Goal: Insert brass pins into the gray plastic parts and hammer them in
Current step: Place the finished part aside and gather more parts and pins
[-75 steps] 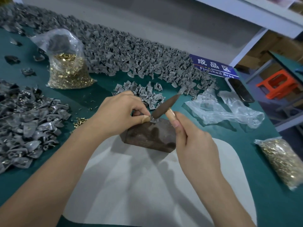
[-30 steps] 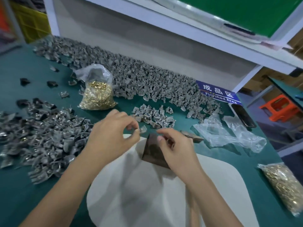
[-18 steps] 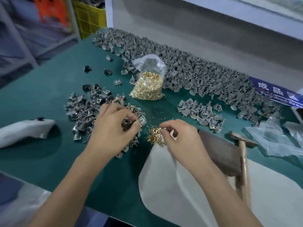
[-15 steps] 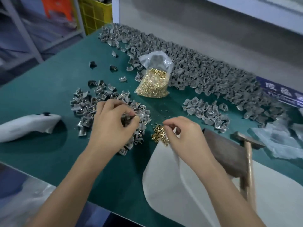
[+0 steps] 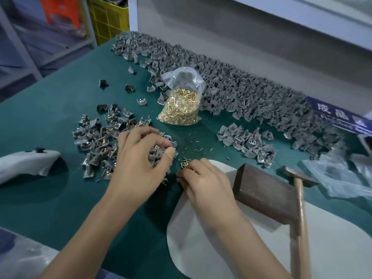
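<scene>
My left hand (image 5: 138, 160) hovers over a loose pile of gray plastic parts (image 5: 98, 137) on the green table, its fingertips and bandaged thumb pinching a gray plastic part at the pile's right edge. My right hand (image 5: 205, 182) curls down onto a small heap of brass pins (image 5: 186, 163) beside the white mat (image 5: 221, 248), and its fingertips pinch at the pins. The hammer (image 5: 300, 200) lies on the mat with nobody holding it, next to the dark metal block (image 5: 267, 194).
An open bag of brass pins (image 5: 181, 105) stands behind the hands. A long bank of gray parts (image 5: 241, 91) runs along the back, with a smaller cluster (image 5: 247, 141) in front. A white object (image 5: 26, 164) lies left; clear plastic bags (image 5: 342, 178) lie right.
The hammer was put down beside the block. Both hands moved left, the left to the gray parts pile and the right to the heap of pins. The view swung left.
</scene>
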### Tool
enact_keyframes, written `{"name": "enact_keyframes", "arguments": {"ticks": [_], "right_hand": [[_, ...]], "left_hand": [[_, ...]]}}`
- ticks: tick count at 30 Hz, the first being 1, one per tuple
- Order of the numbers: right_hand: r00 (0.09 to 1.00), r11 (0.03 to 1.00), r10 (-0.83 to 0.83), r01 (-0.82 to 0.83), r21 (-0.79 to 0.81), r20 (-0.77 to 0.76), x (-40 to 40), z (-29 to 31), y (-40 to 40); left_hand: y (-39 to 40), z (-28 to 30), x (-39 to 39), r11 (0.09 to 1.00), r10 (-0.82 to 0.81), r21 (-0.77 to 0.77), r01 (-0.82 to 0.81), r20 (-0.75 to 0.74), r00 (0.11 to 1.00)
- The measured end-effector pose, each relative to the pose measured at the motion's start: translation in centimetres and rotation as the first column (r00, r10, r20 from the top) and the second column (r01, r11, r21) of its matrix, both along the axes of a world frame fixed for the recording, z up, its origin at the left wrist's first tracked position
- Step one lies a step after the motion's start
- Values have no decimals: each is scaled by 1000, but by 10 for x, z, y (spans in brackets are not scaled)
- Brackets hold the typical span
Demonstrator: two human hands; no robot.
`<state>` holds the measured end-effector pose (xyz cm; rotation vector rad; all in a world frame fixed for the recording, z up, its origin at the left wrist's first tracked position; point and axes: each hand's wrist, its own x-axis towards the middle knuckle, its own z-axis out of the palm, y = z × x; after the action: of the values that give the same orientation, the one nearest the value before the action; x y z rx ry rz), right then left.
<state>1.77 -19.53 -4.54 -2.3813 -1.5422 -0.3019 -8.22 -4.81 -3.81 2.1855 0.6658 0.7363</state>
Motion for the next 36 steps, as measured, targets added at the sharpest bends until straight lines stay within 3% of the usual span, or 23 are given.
{"name": "enact_keyframes", "arguments": {"ticks": [3, 9, 16, 25, 31, 36], "right_hand": [[994, 998, -37, 42, -51, 102, -5, 2, 2], [982, 970, -140, 162, -179, 128, -10, 3, -4], [956, 933, -283, 292, -210, 72, -12, 2, -10], [937, 953, -295, 303, 17, -188, 0, 12, -37], [913, 893, -278, 360, 270, -299, 22, 23, -52], [900, 814, -317, 420, 402, -298, 45, 28, -68]], "left_hand": [[-6, 1, 4, 999, -35, 23, 35, -19, 999], [-14, 6, 9, 996, -54, 68, 56, -35, 998], [-27, 12, 26, 992, -95, 76, 96, -18, 995], [-47, -4, 51, 988, -129, 81, 134, -59, 990], [-52, 1, 69, 979, -186, 67, 190, -57, 981], [-67, 8, 90, 958, -267, 97, 268, -32, 963]]}}
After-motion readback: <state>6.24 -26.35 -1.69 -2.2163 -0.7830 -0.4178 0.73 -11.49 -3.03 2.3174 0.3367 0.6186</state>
